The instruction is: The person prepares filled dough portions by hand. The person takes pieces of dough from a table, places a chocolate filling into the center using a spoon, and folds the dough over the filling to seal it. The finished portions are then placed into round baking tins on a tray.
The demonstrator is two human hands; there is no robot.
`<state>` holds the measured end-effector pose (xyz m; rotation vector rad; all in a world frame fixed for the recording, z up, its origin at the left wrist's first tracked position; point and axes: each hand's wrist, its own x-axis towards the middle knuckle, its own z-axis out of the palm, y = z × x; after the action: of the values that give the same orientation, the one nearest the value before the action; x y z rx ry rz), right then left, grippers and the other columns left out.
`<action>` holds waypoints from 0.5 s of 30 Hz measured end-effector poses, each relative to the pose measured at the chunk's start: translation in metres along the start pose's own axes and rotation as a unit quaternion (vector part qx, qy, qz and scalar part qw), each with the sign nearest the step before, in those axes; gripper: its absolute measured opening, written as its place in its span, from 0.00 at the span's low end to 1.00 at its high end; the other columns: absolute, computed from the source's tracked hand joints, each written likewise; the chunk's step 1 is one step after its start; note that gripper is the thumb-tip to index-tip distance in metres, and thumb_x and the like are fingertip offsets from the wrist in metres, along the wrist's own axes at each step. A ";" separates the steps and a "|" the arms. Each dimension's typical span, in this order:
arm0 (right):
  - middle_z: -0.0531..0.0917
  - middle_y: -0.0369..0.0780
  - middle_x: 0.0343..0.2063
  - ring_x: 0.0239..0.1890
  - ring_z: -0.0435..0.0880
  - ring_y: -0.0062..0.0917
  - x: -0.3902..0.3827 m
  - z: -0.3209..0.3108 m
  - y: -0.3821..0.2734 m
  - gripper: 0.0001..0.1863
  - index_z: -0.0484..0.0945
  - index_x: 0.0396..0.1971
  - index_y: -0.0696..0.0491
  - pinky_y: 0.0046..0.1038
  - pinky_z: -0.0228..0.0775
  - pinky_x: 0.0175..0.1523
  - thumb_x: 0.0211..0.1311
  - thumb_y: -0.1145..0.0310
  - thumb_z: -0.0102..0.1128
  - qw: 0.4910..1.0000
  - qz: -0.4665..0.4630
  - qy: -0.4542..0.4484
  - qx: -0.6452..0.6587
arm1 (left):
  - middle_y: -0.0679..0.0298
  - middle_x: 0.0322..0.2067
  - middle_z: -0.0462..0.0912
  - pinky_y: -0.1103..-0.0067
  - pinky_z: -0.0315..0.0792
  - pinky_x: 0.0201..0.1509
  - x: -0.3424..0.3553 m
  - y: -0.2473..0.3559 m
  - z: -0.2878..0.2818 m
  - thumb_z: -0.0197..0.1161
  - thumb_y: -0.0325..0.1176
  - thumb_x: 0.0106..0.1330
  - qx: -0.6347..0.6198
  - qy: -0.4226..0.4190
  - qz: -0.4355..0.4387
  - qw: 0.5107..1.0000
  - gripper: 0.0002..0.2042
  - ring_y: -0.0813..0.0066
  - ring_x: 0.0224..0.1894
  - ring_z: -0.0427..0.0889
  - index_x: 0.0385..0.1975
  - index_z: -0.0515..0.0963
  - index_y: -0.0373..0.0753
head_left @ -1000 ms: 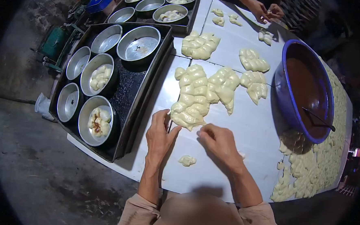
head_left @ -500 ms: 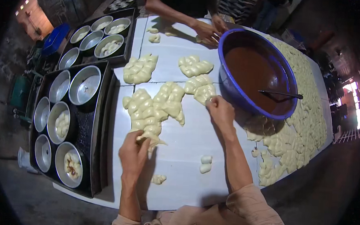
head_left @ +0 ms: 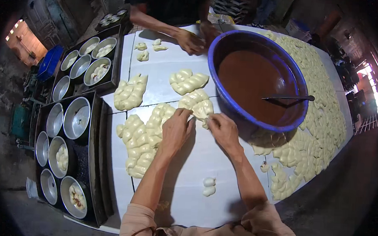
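Both of my hands are at a scalloped patch of pale dough (head_left: 195, 100) in the middle of the table. My left hand (head_left: 177, 130) has its fingers curled at the patch's lower left edge, while my right hand (head_left: 222, 130) pinches its lower right end, which looks stretched. Just left lies a larger joined mass of dough (head_left: 134, 145), with more patches (head_left: 128, 93) above it. Two small pale pieces (head_left: 209, 186) lie between my forearms.
A blue tub (head_left: 253, 83) of brown mixture with a dark utensil stands right, beside a wide spread of dough (head_left: 317, 120). Trays (head_left: 82, 189) with round pans (head_left: 64, 115) line the left. A co-worker's hand (head_left: 191, 42) is beyond the table's middle, near the tub.
My left hand has moved up and right from the big dough mass to the middle patch, next to my right hand. The co-worker's hands have shifted, and the camera view has swung.
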<state>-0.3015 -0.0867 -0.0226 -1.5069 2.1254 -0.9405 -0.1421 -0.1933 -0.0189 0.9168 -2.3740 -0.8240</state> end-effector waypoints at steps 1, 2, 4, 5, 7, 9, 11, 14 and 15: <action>0.83 0.51 0.38 0.42 0.83 0.48 0.003 0.000 -0.001 0.19 0.79 0.45 0.59 0.44 0.74 0.48 0.66 0.57 0.55 0.995 0.088 0.054 0.017 | 0.56 0.46 0.80 0.65 0.76 0.46 0.005 0.000 0.006 0.62 0.34 0.64 0.010 0.027 0.012 1.000 0.14 0.55 0.43 0.82 0.48 0.78 0.39; 0.83 0.51 0.38 0.42 0.82 0.49 0.007 -0.001 -0.003 0.21 0.79 0.44 0.59 0.45 0.73 0.49 0.68 0.55 0.53 0.978 0.173 0.106 0.036 | 0.57 0.47 0.80 0.65 0.76 0.44 0.009 0.000 0.012 0.63 0.33 0.63 0.021 0.053 0.023 0.998 0.14 0.55 0.41 0.83 0.47 0.78 0.39; 0.83 0.52 0.40 0.45 0.82 0.49 0.026 0.000 -0.006 0.23 0.76 0.45 0.59 0.47 0.72 0.51 0.69 0.51 0.51 0.970 0.242 0.011 0.000 | 0.57 0.49 0.78 0.65 0.77 0.45 0.018 0.002 0.017 0.64 0.33 0.62 0.050 0.041 0.019 0.998 0.14 0.54 0.45 0.81 0.47 0.78 0.39; 0.83 0.52 0.41 0.45 0.82 0.50 0.031 0.009 -0.003 0.22 0.75 0.46 0.58 0.47 0.72 0.51 0.69 0.52 0.52 0.979 0.196 0.049 -0.040 | 0.55 0.50 0.78 0.65 0.76 0.46 0.024 0.007 0.023 0.64 0.32 0.62 0.051 0.047 0.031 0.997 0.15 0.54 0.47 0.81 0.48 0.78 0.39; 0.82 0.52 0.42 0.47 0.81 0.51 0.041 0.019 0.001 0.21 0.71 0.49 0.58 0.48 0.72 0.50 0.68 0.56 0.54 0.985 0.121 0.078 -0.098 | 0.52 0.51 0.77 0.64 0.75 0.50 0.032 0.011 0.028 0.64 0.31 0.60 0.046 0.041 0.038 0.997 0.15 0.53 0.51 0.78 0.48 0.78 0.40; 0.82 0.52 0.42 0.48 0.80 0.51 0.045 0.020 0.002 0.21 0.71 0.49 0.58 0.47 0.72 0.50 0.66 0.56 0.56 0.986 0.137 0.074 -0.051 | 0.52 0.51 0.77 0.64 0.75 0.50 0.036 0.004 0.031 0.64 0.31 0.60 0.069 0.039 0.052 0.995 0.15 0.53 0.51 0.78 0.48 0.78 0.40; 0.82 0.52 0.42 0.49 0.80 0.51 0.042 0.019 0.007 0.22 0.71 0.49 0.58 0.46 0.72 0.50 0.65 0.56 0.58 0.986 0.154 0.070 -0.007 | 0.52 0.51 0.76 0.64 0.75 0.51 0.038 -0.003 0.032 0.65 0.30 0.58 0.089 0.029 0.076 0.993 0.17 0.52 0.51 0.78 0.48 0.77 0.40; 0.84 0.42 0.32 0.41 0.83 0.32 0.009 0.014 0.027 0.20 0.79 0.39 0.58 0.36 0.71 0.46 0.62 0.54 0.56 0.929 0.181 0.121 0.301 | 0.52 0.51 0.76 0.63 0.74 0.51 0.036 -0.004 0.026 0.65 0.30 0.58 0.071 0.014 0.066 0.995 0.18 0.52 0.51 0.78 0.50 0.76 0.40; 0.83 0.39 0.33 0.38 0.80 0.24 0.005 0.015 0.027 0.21 0.82 0.40 0.57 0.30 0.72 0.45 0.61 0.55 0.53 0.914 0.200 0.124 0.330 | 0.53 0.53 0.75 0.62 0.74 0.50 0.036 -0.010 0.027 0.66 0.30 0.56 0.077 0.020 0.072 0.994 0.21 0.52 0.51 0.77 0.52 0.75 0.40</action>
<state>-0.3120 -0.0906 -0.0520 -0.6192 1.8654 -1.5339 -0.1778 -0.2153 -0.0373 0.8004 -2.4611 -0.5695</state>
